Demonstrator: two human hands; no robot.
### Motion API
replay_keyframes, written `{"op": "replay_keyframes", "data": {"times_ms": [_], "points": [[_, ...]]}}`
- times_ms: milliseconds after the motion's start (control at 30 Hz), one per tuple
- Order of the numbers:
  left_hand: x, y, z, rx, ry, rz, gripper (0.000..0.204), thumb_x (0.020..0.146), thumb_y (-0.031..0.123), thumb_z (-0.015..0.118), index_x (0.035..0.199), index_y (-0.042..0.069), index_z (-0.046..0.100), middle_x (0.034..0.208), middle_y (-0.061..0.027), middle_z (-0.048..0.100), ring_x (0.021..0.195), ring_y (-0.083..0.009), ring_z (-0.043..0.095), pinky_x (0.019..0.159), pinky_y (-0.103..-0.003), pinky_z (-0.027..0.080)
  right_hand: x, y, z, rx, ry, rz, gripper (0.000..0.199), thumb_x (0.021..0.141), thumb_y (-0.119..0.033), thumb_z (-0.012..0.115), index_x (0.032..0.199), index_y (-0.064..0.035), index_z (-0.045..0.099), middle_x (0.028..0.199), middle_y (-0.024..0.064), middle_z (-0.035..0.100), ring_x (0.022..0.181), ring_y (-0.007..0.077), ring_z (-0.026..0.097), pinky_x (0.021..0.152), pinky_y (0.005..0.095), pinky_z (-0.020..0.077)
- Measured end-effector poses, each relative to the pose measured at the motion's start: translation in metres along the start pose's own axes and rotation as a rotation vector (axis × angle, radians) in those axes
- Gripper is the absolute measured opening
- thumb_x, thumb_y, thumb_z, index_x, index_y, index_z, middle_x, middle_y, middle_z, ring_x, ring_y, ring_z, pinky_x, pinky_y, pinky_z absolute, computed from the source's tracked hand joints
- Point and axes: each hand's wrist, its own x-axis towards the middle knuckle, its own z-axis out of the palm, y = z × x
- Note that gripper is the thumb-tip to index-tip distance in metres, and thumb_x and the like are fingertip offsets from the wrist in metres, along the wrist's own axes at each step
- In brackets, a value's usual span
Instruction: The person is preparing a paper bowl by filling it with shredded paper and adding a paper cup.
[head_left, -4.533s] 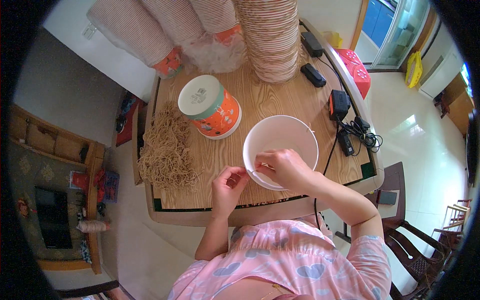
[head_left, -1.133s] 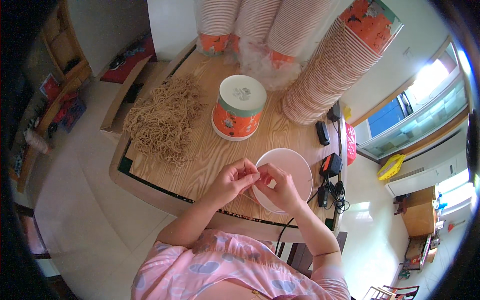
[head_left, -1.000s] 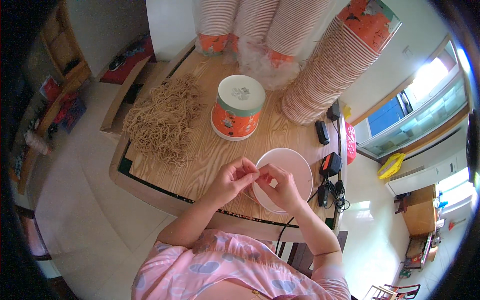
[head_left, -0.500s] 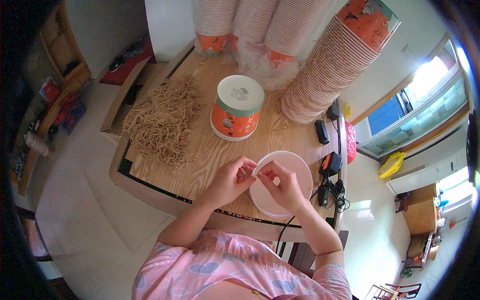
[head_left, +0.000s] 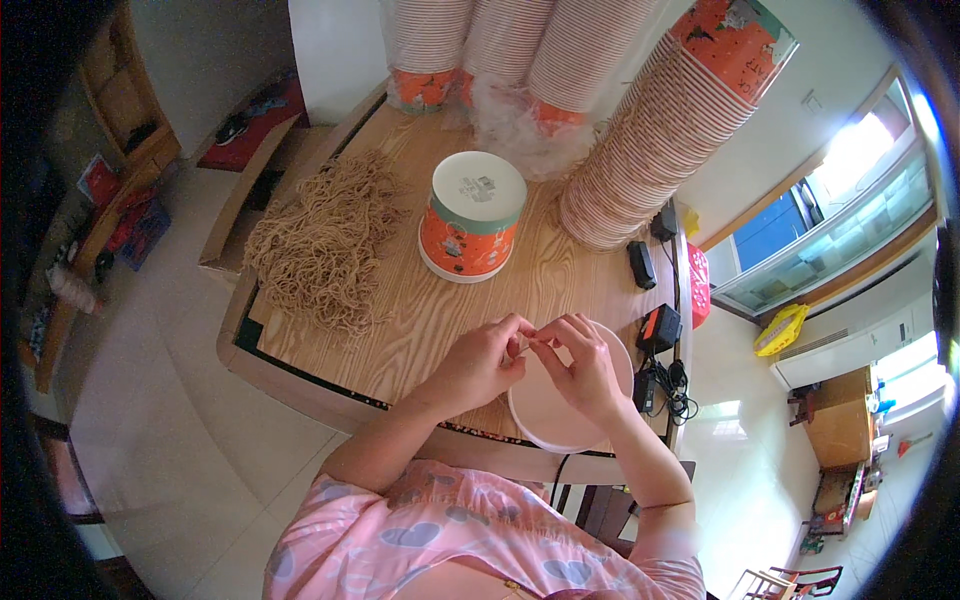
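Observation:
Both of my hands meet at the upper left rim of an open white paper bucket (head_left: 555,410), which I look into at the table's front edge. My left hand (head_left: 480,362) is closed in a pinch, thumb against fingers, beside the rim. Touching its fingertips, my right hand (head_left: 580,362) pinches too, its wrist lying over the bucket. What sits between the fingertips is too small to make out. Farther off, an orange and green paper bucket (head_left: 468,240) stands upside down. To its left lies a loose heap of tan twine (head_left: 322,240).
A tall leaning stack of paper buckets (head_left: 645,140) rises at the back right. Several plastic-wrapped stacks (head_left: 505,50) stand behind. Black adapters (head_left: 660,328) and coiled cables (head_left: 680,395) line the right edge. An open cardboard box (head_left: 240,215) is beside the table's left side.
My hands and the open bucket have shifted slightly to the right, the bucket also a little nearer me. The fingertips stay pinched together at its rim. The twine and upside-down bucket have not moved.

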Motion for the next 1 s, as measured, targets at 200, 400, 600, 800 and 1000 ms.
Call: {"op": "replay_keyframes", "data": {"times_ms": [200,400,600,800,1000], "points": [[0.003,0.002,0.001,0.014,-0.009,-0.008,0.032,0.074,0.004,0.062,0.105,0.002,0.052,0.075,-0.0094,0.059,0.067,-0.0211,0.059,0.062,-0.033,0.047,0.001,0.005,-0.001,0.008,0.035,0.011,0.008,0.076,-0.005,0.065,0.081,-0.0029,0.059,0.082,0.0082,0.059,0.081,0.0266,0.055,0.073,0.0353,0.0437],[0.006,-0.002,0.004,0.069,-0.020,-0.024,0.030,0.074,0.006,0.062,0.101,0.001,0.052,0.074,-0.0106,0.060,0.068,-0.0258,0.061,0.063,-0.036,0.048,0.004,0.007,-0.005,-0.065,0.029,-0.051,0.009,0.077,-0.007,0.064,0.083,-0.0030,0.059,0.086,0.0086,0.061,0.085,0.0273,0.056,0.077,0.0354,0.0445],[0.003,-0.005,0.008,0.010,-0.016,-0.036,0.024,0.074,0.007,0.064,0.094,0.001,0.053,0.075,-0.0107,0.058,0.068,-0.0234,0.060,0.061,-0.035,0.047,0.000,0.017,-0.004,0.006,-0.083,0.031,0.010,0.081,-0.009,0.062,0.087,-0.0016,0.059,0.087,0.0104,0.061,0.085,0.0287,0.057,0.077,0.0361,0.0448],[0.000,-0.008,-0.003,0.039,-0.072,0.046,0.021,0.073,0.008,0.066,0.090,0.002,0.055,0.078,-0.0094,0.057,0.069,-0.0216,0.058,0.063,-0.033,0.047,0.001,0.021,-0.010,0.159,-0.150,0.117,0.007,0.083,-0.006,0.060,0.087,-0.0004,0.060,0.084,0.0103,0.062,0.082,0.0236,0.061,0.073,0.0324,0.0477],[0.000,-0.004,-0.001,0.053,-0.053,0.187,0.013,0.075,0.004,0.062,0.086,0.001,0.055,0.079,-0.0101,0.056,0.071,-0.0217,0.058,0.064,-0.033,0.047,-0.004,0.023,-0.006,0.260,-0.157,0.192,0.006,0.084,-0.003,0.058,0.089,0.0008,0.058,0.083,0.0099,0.064,0.080,0.0191,0.063,0.072,0.0298,0.0509]]}}
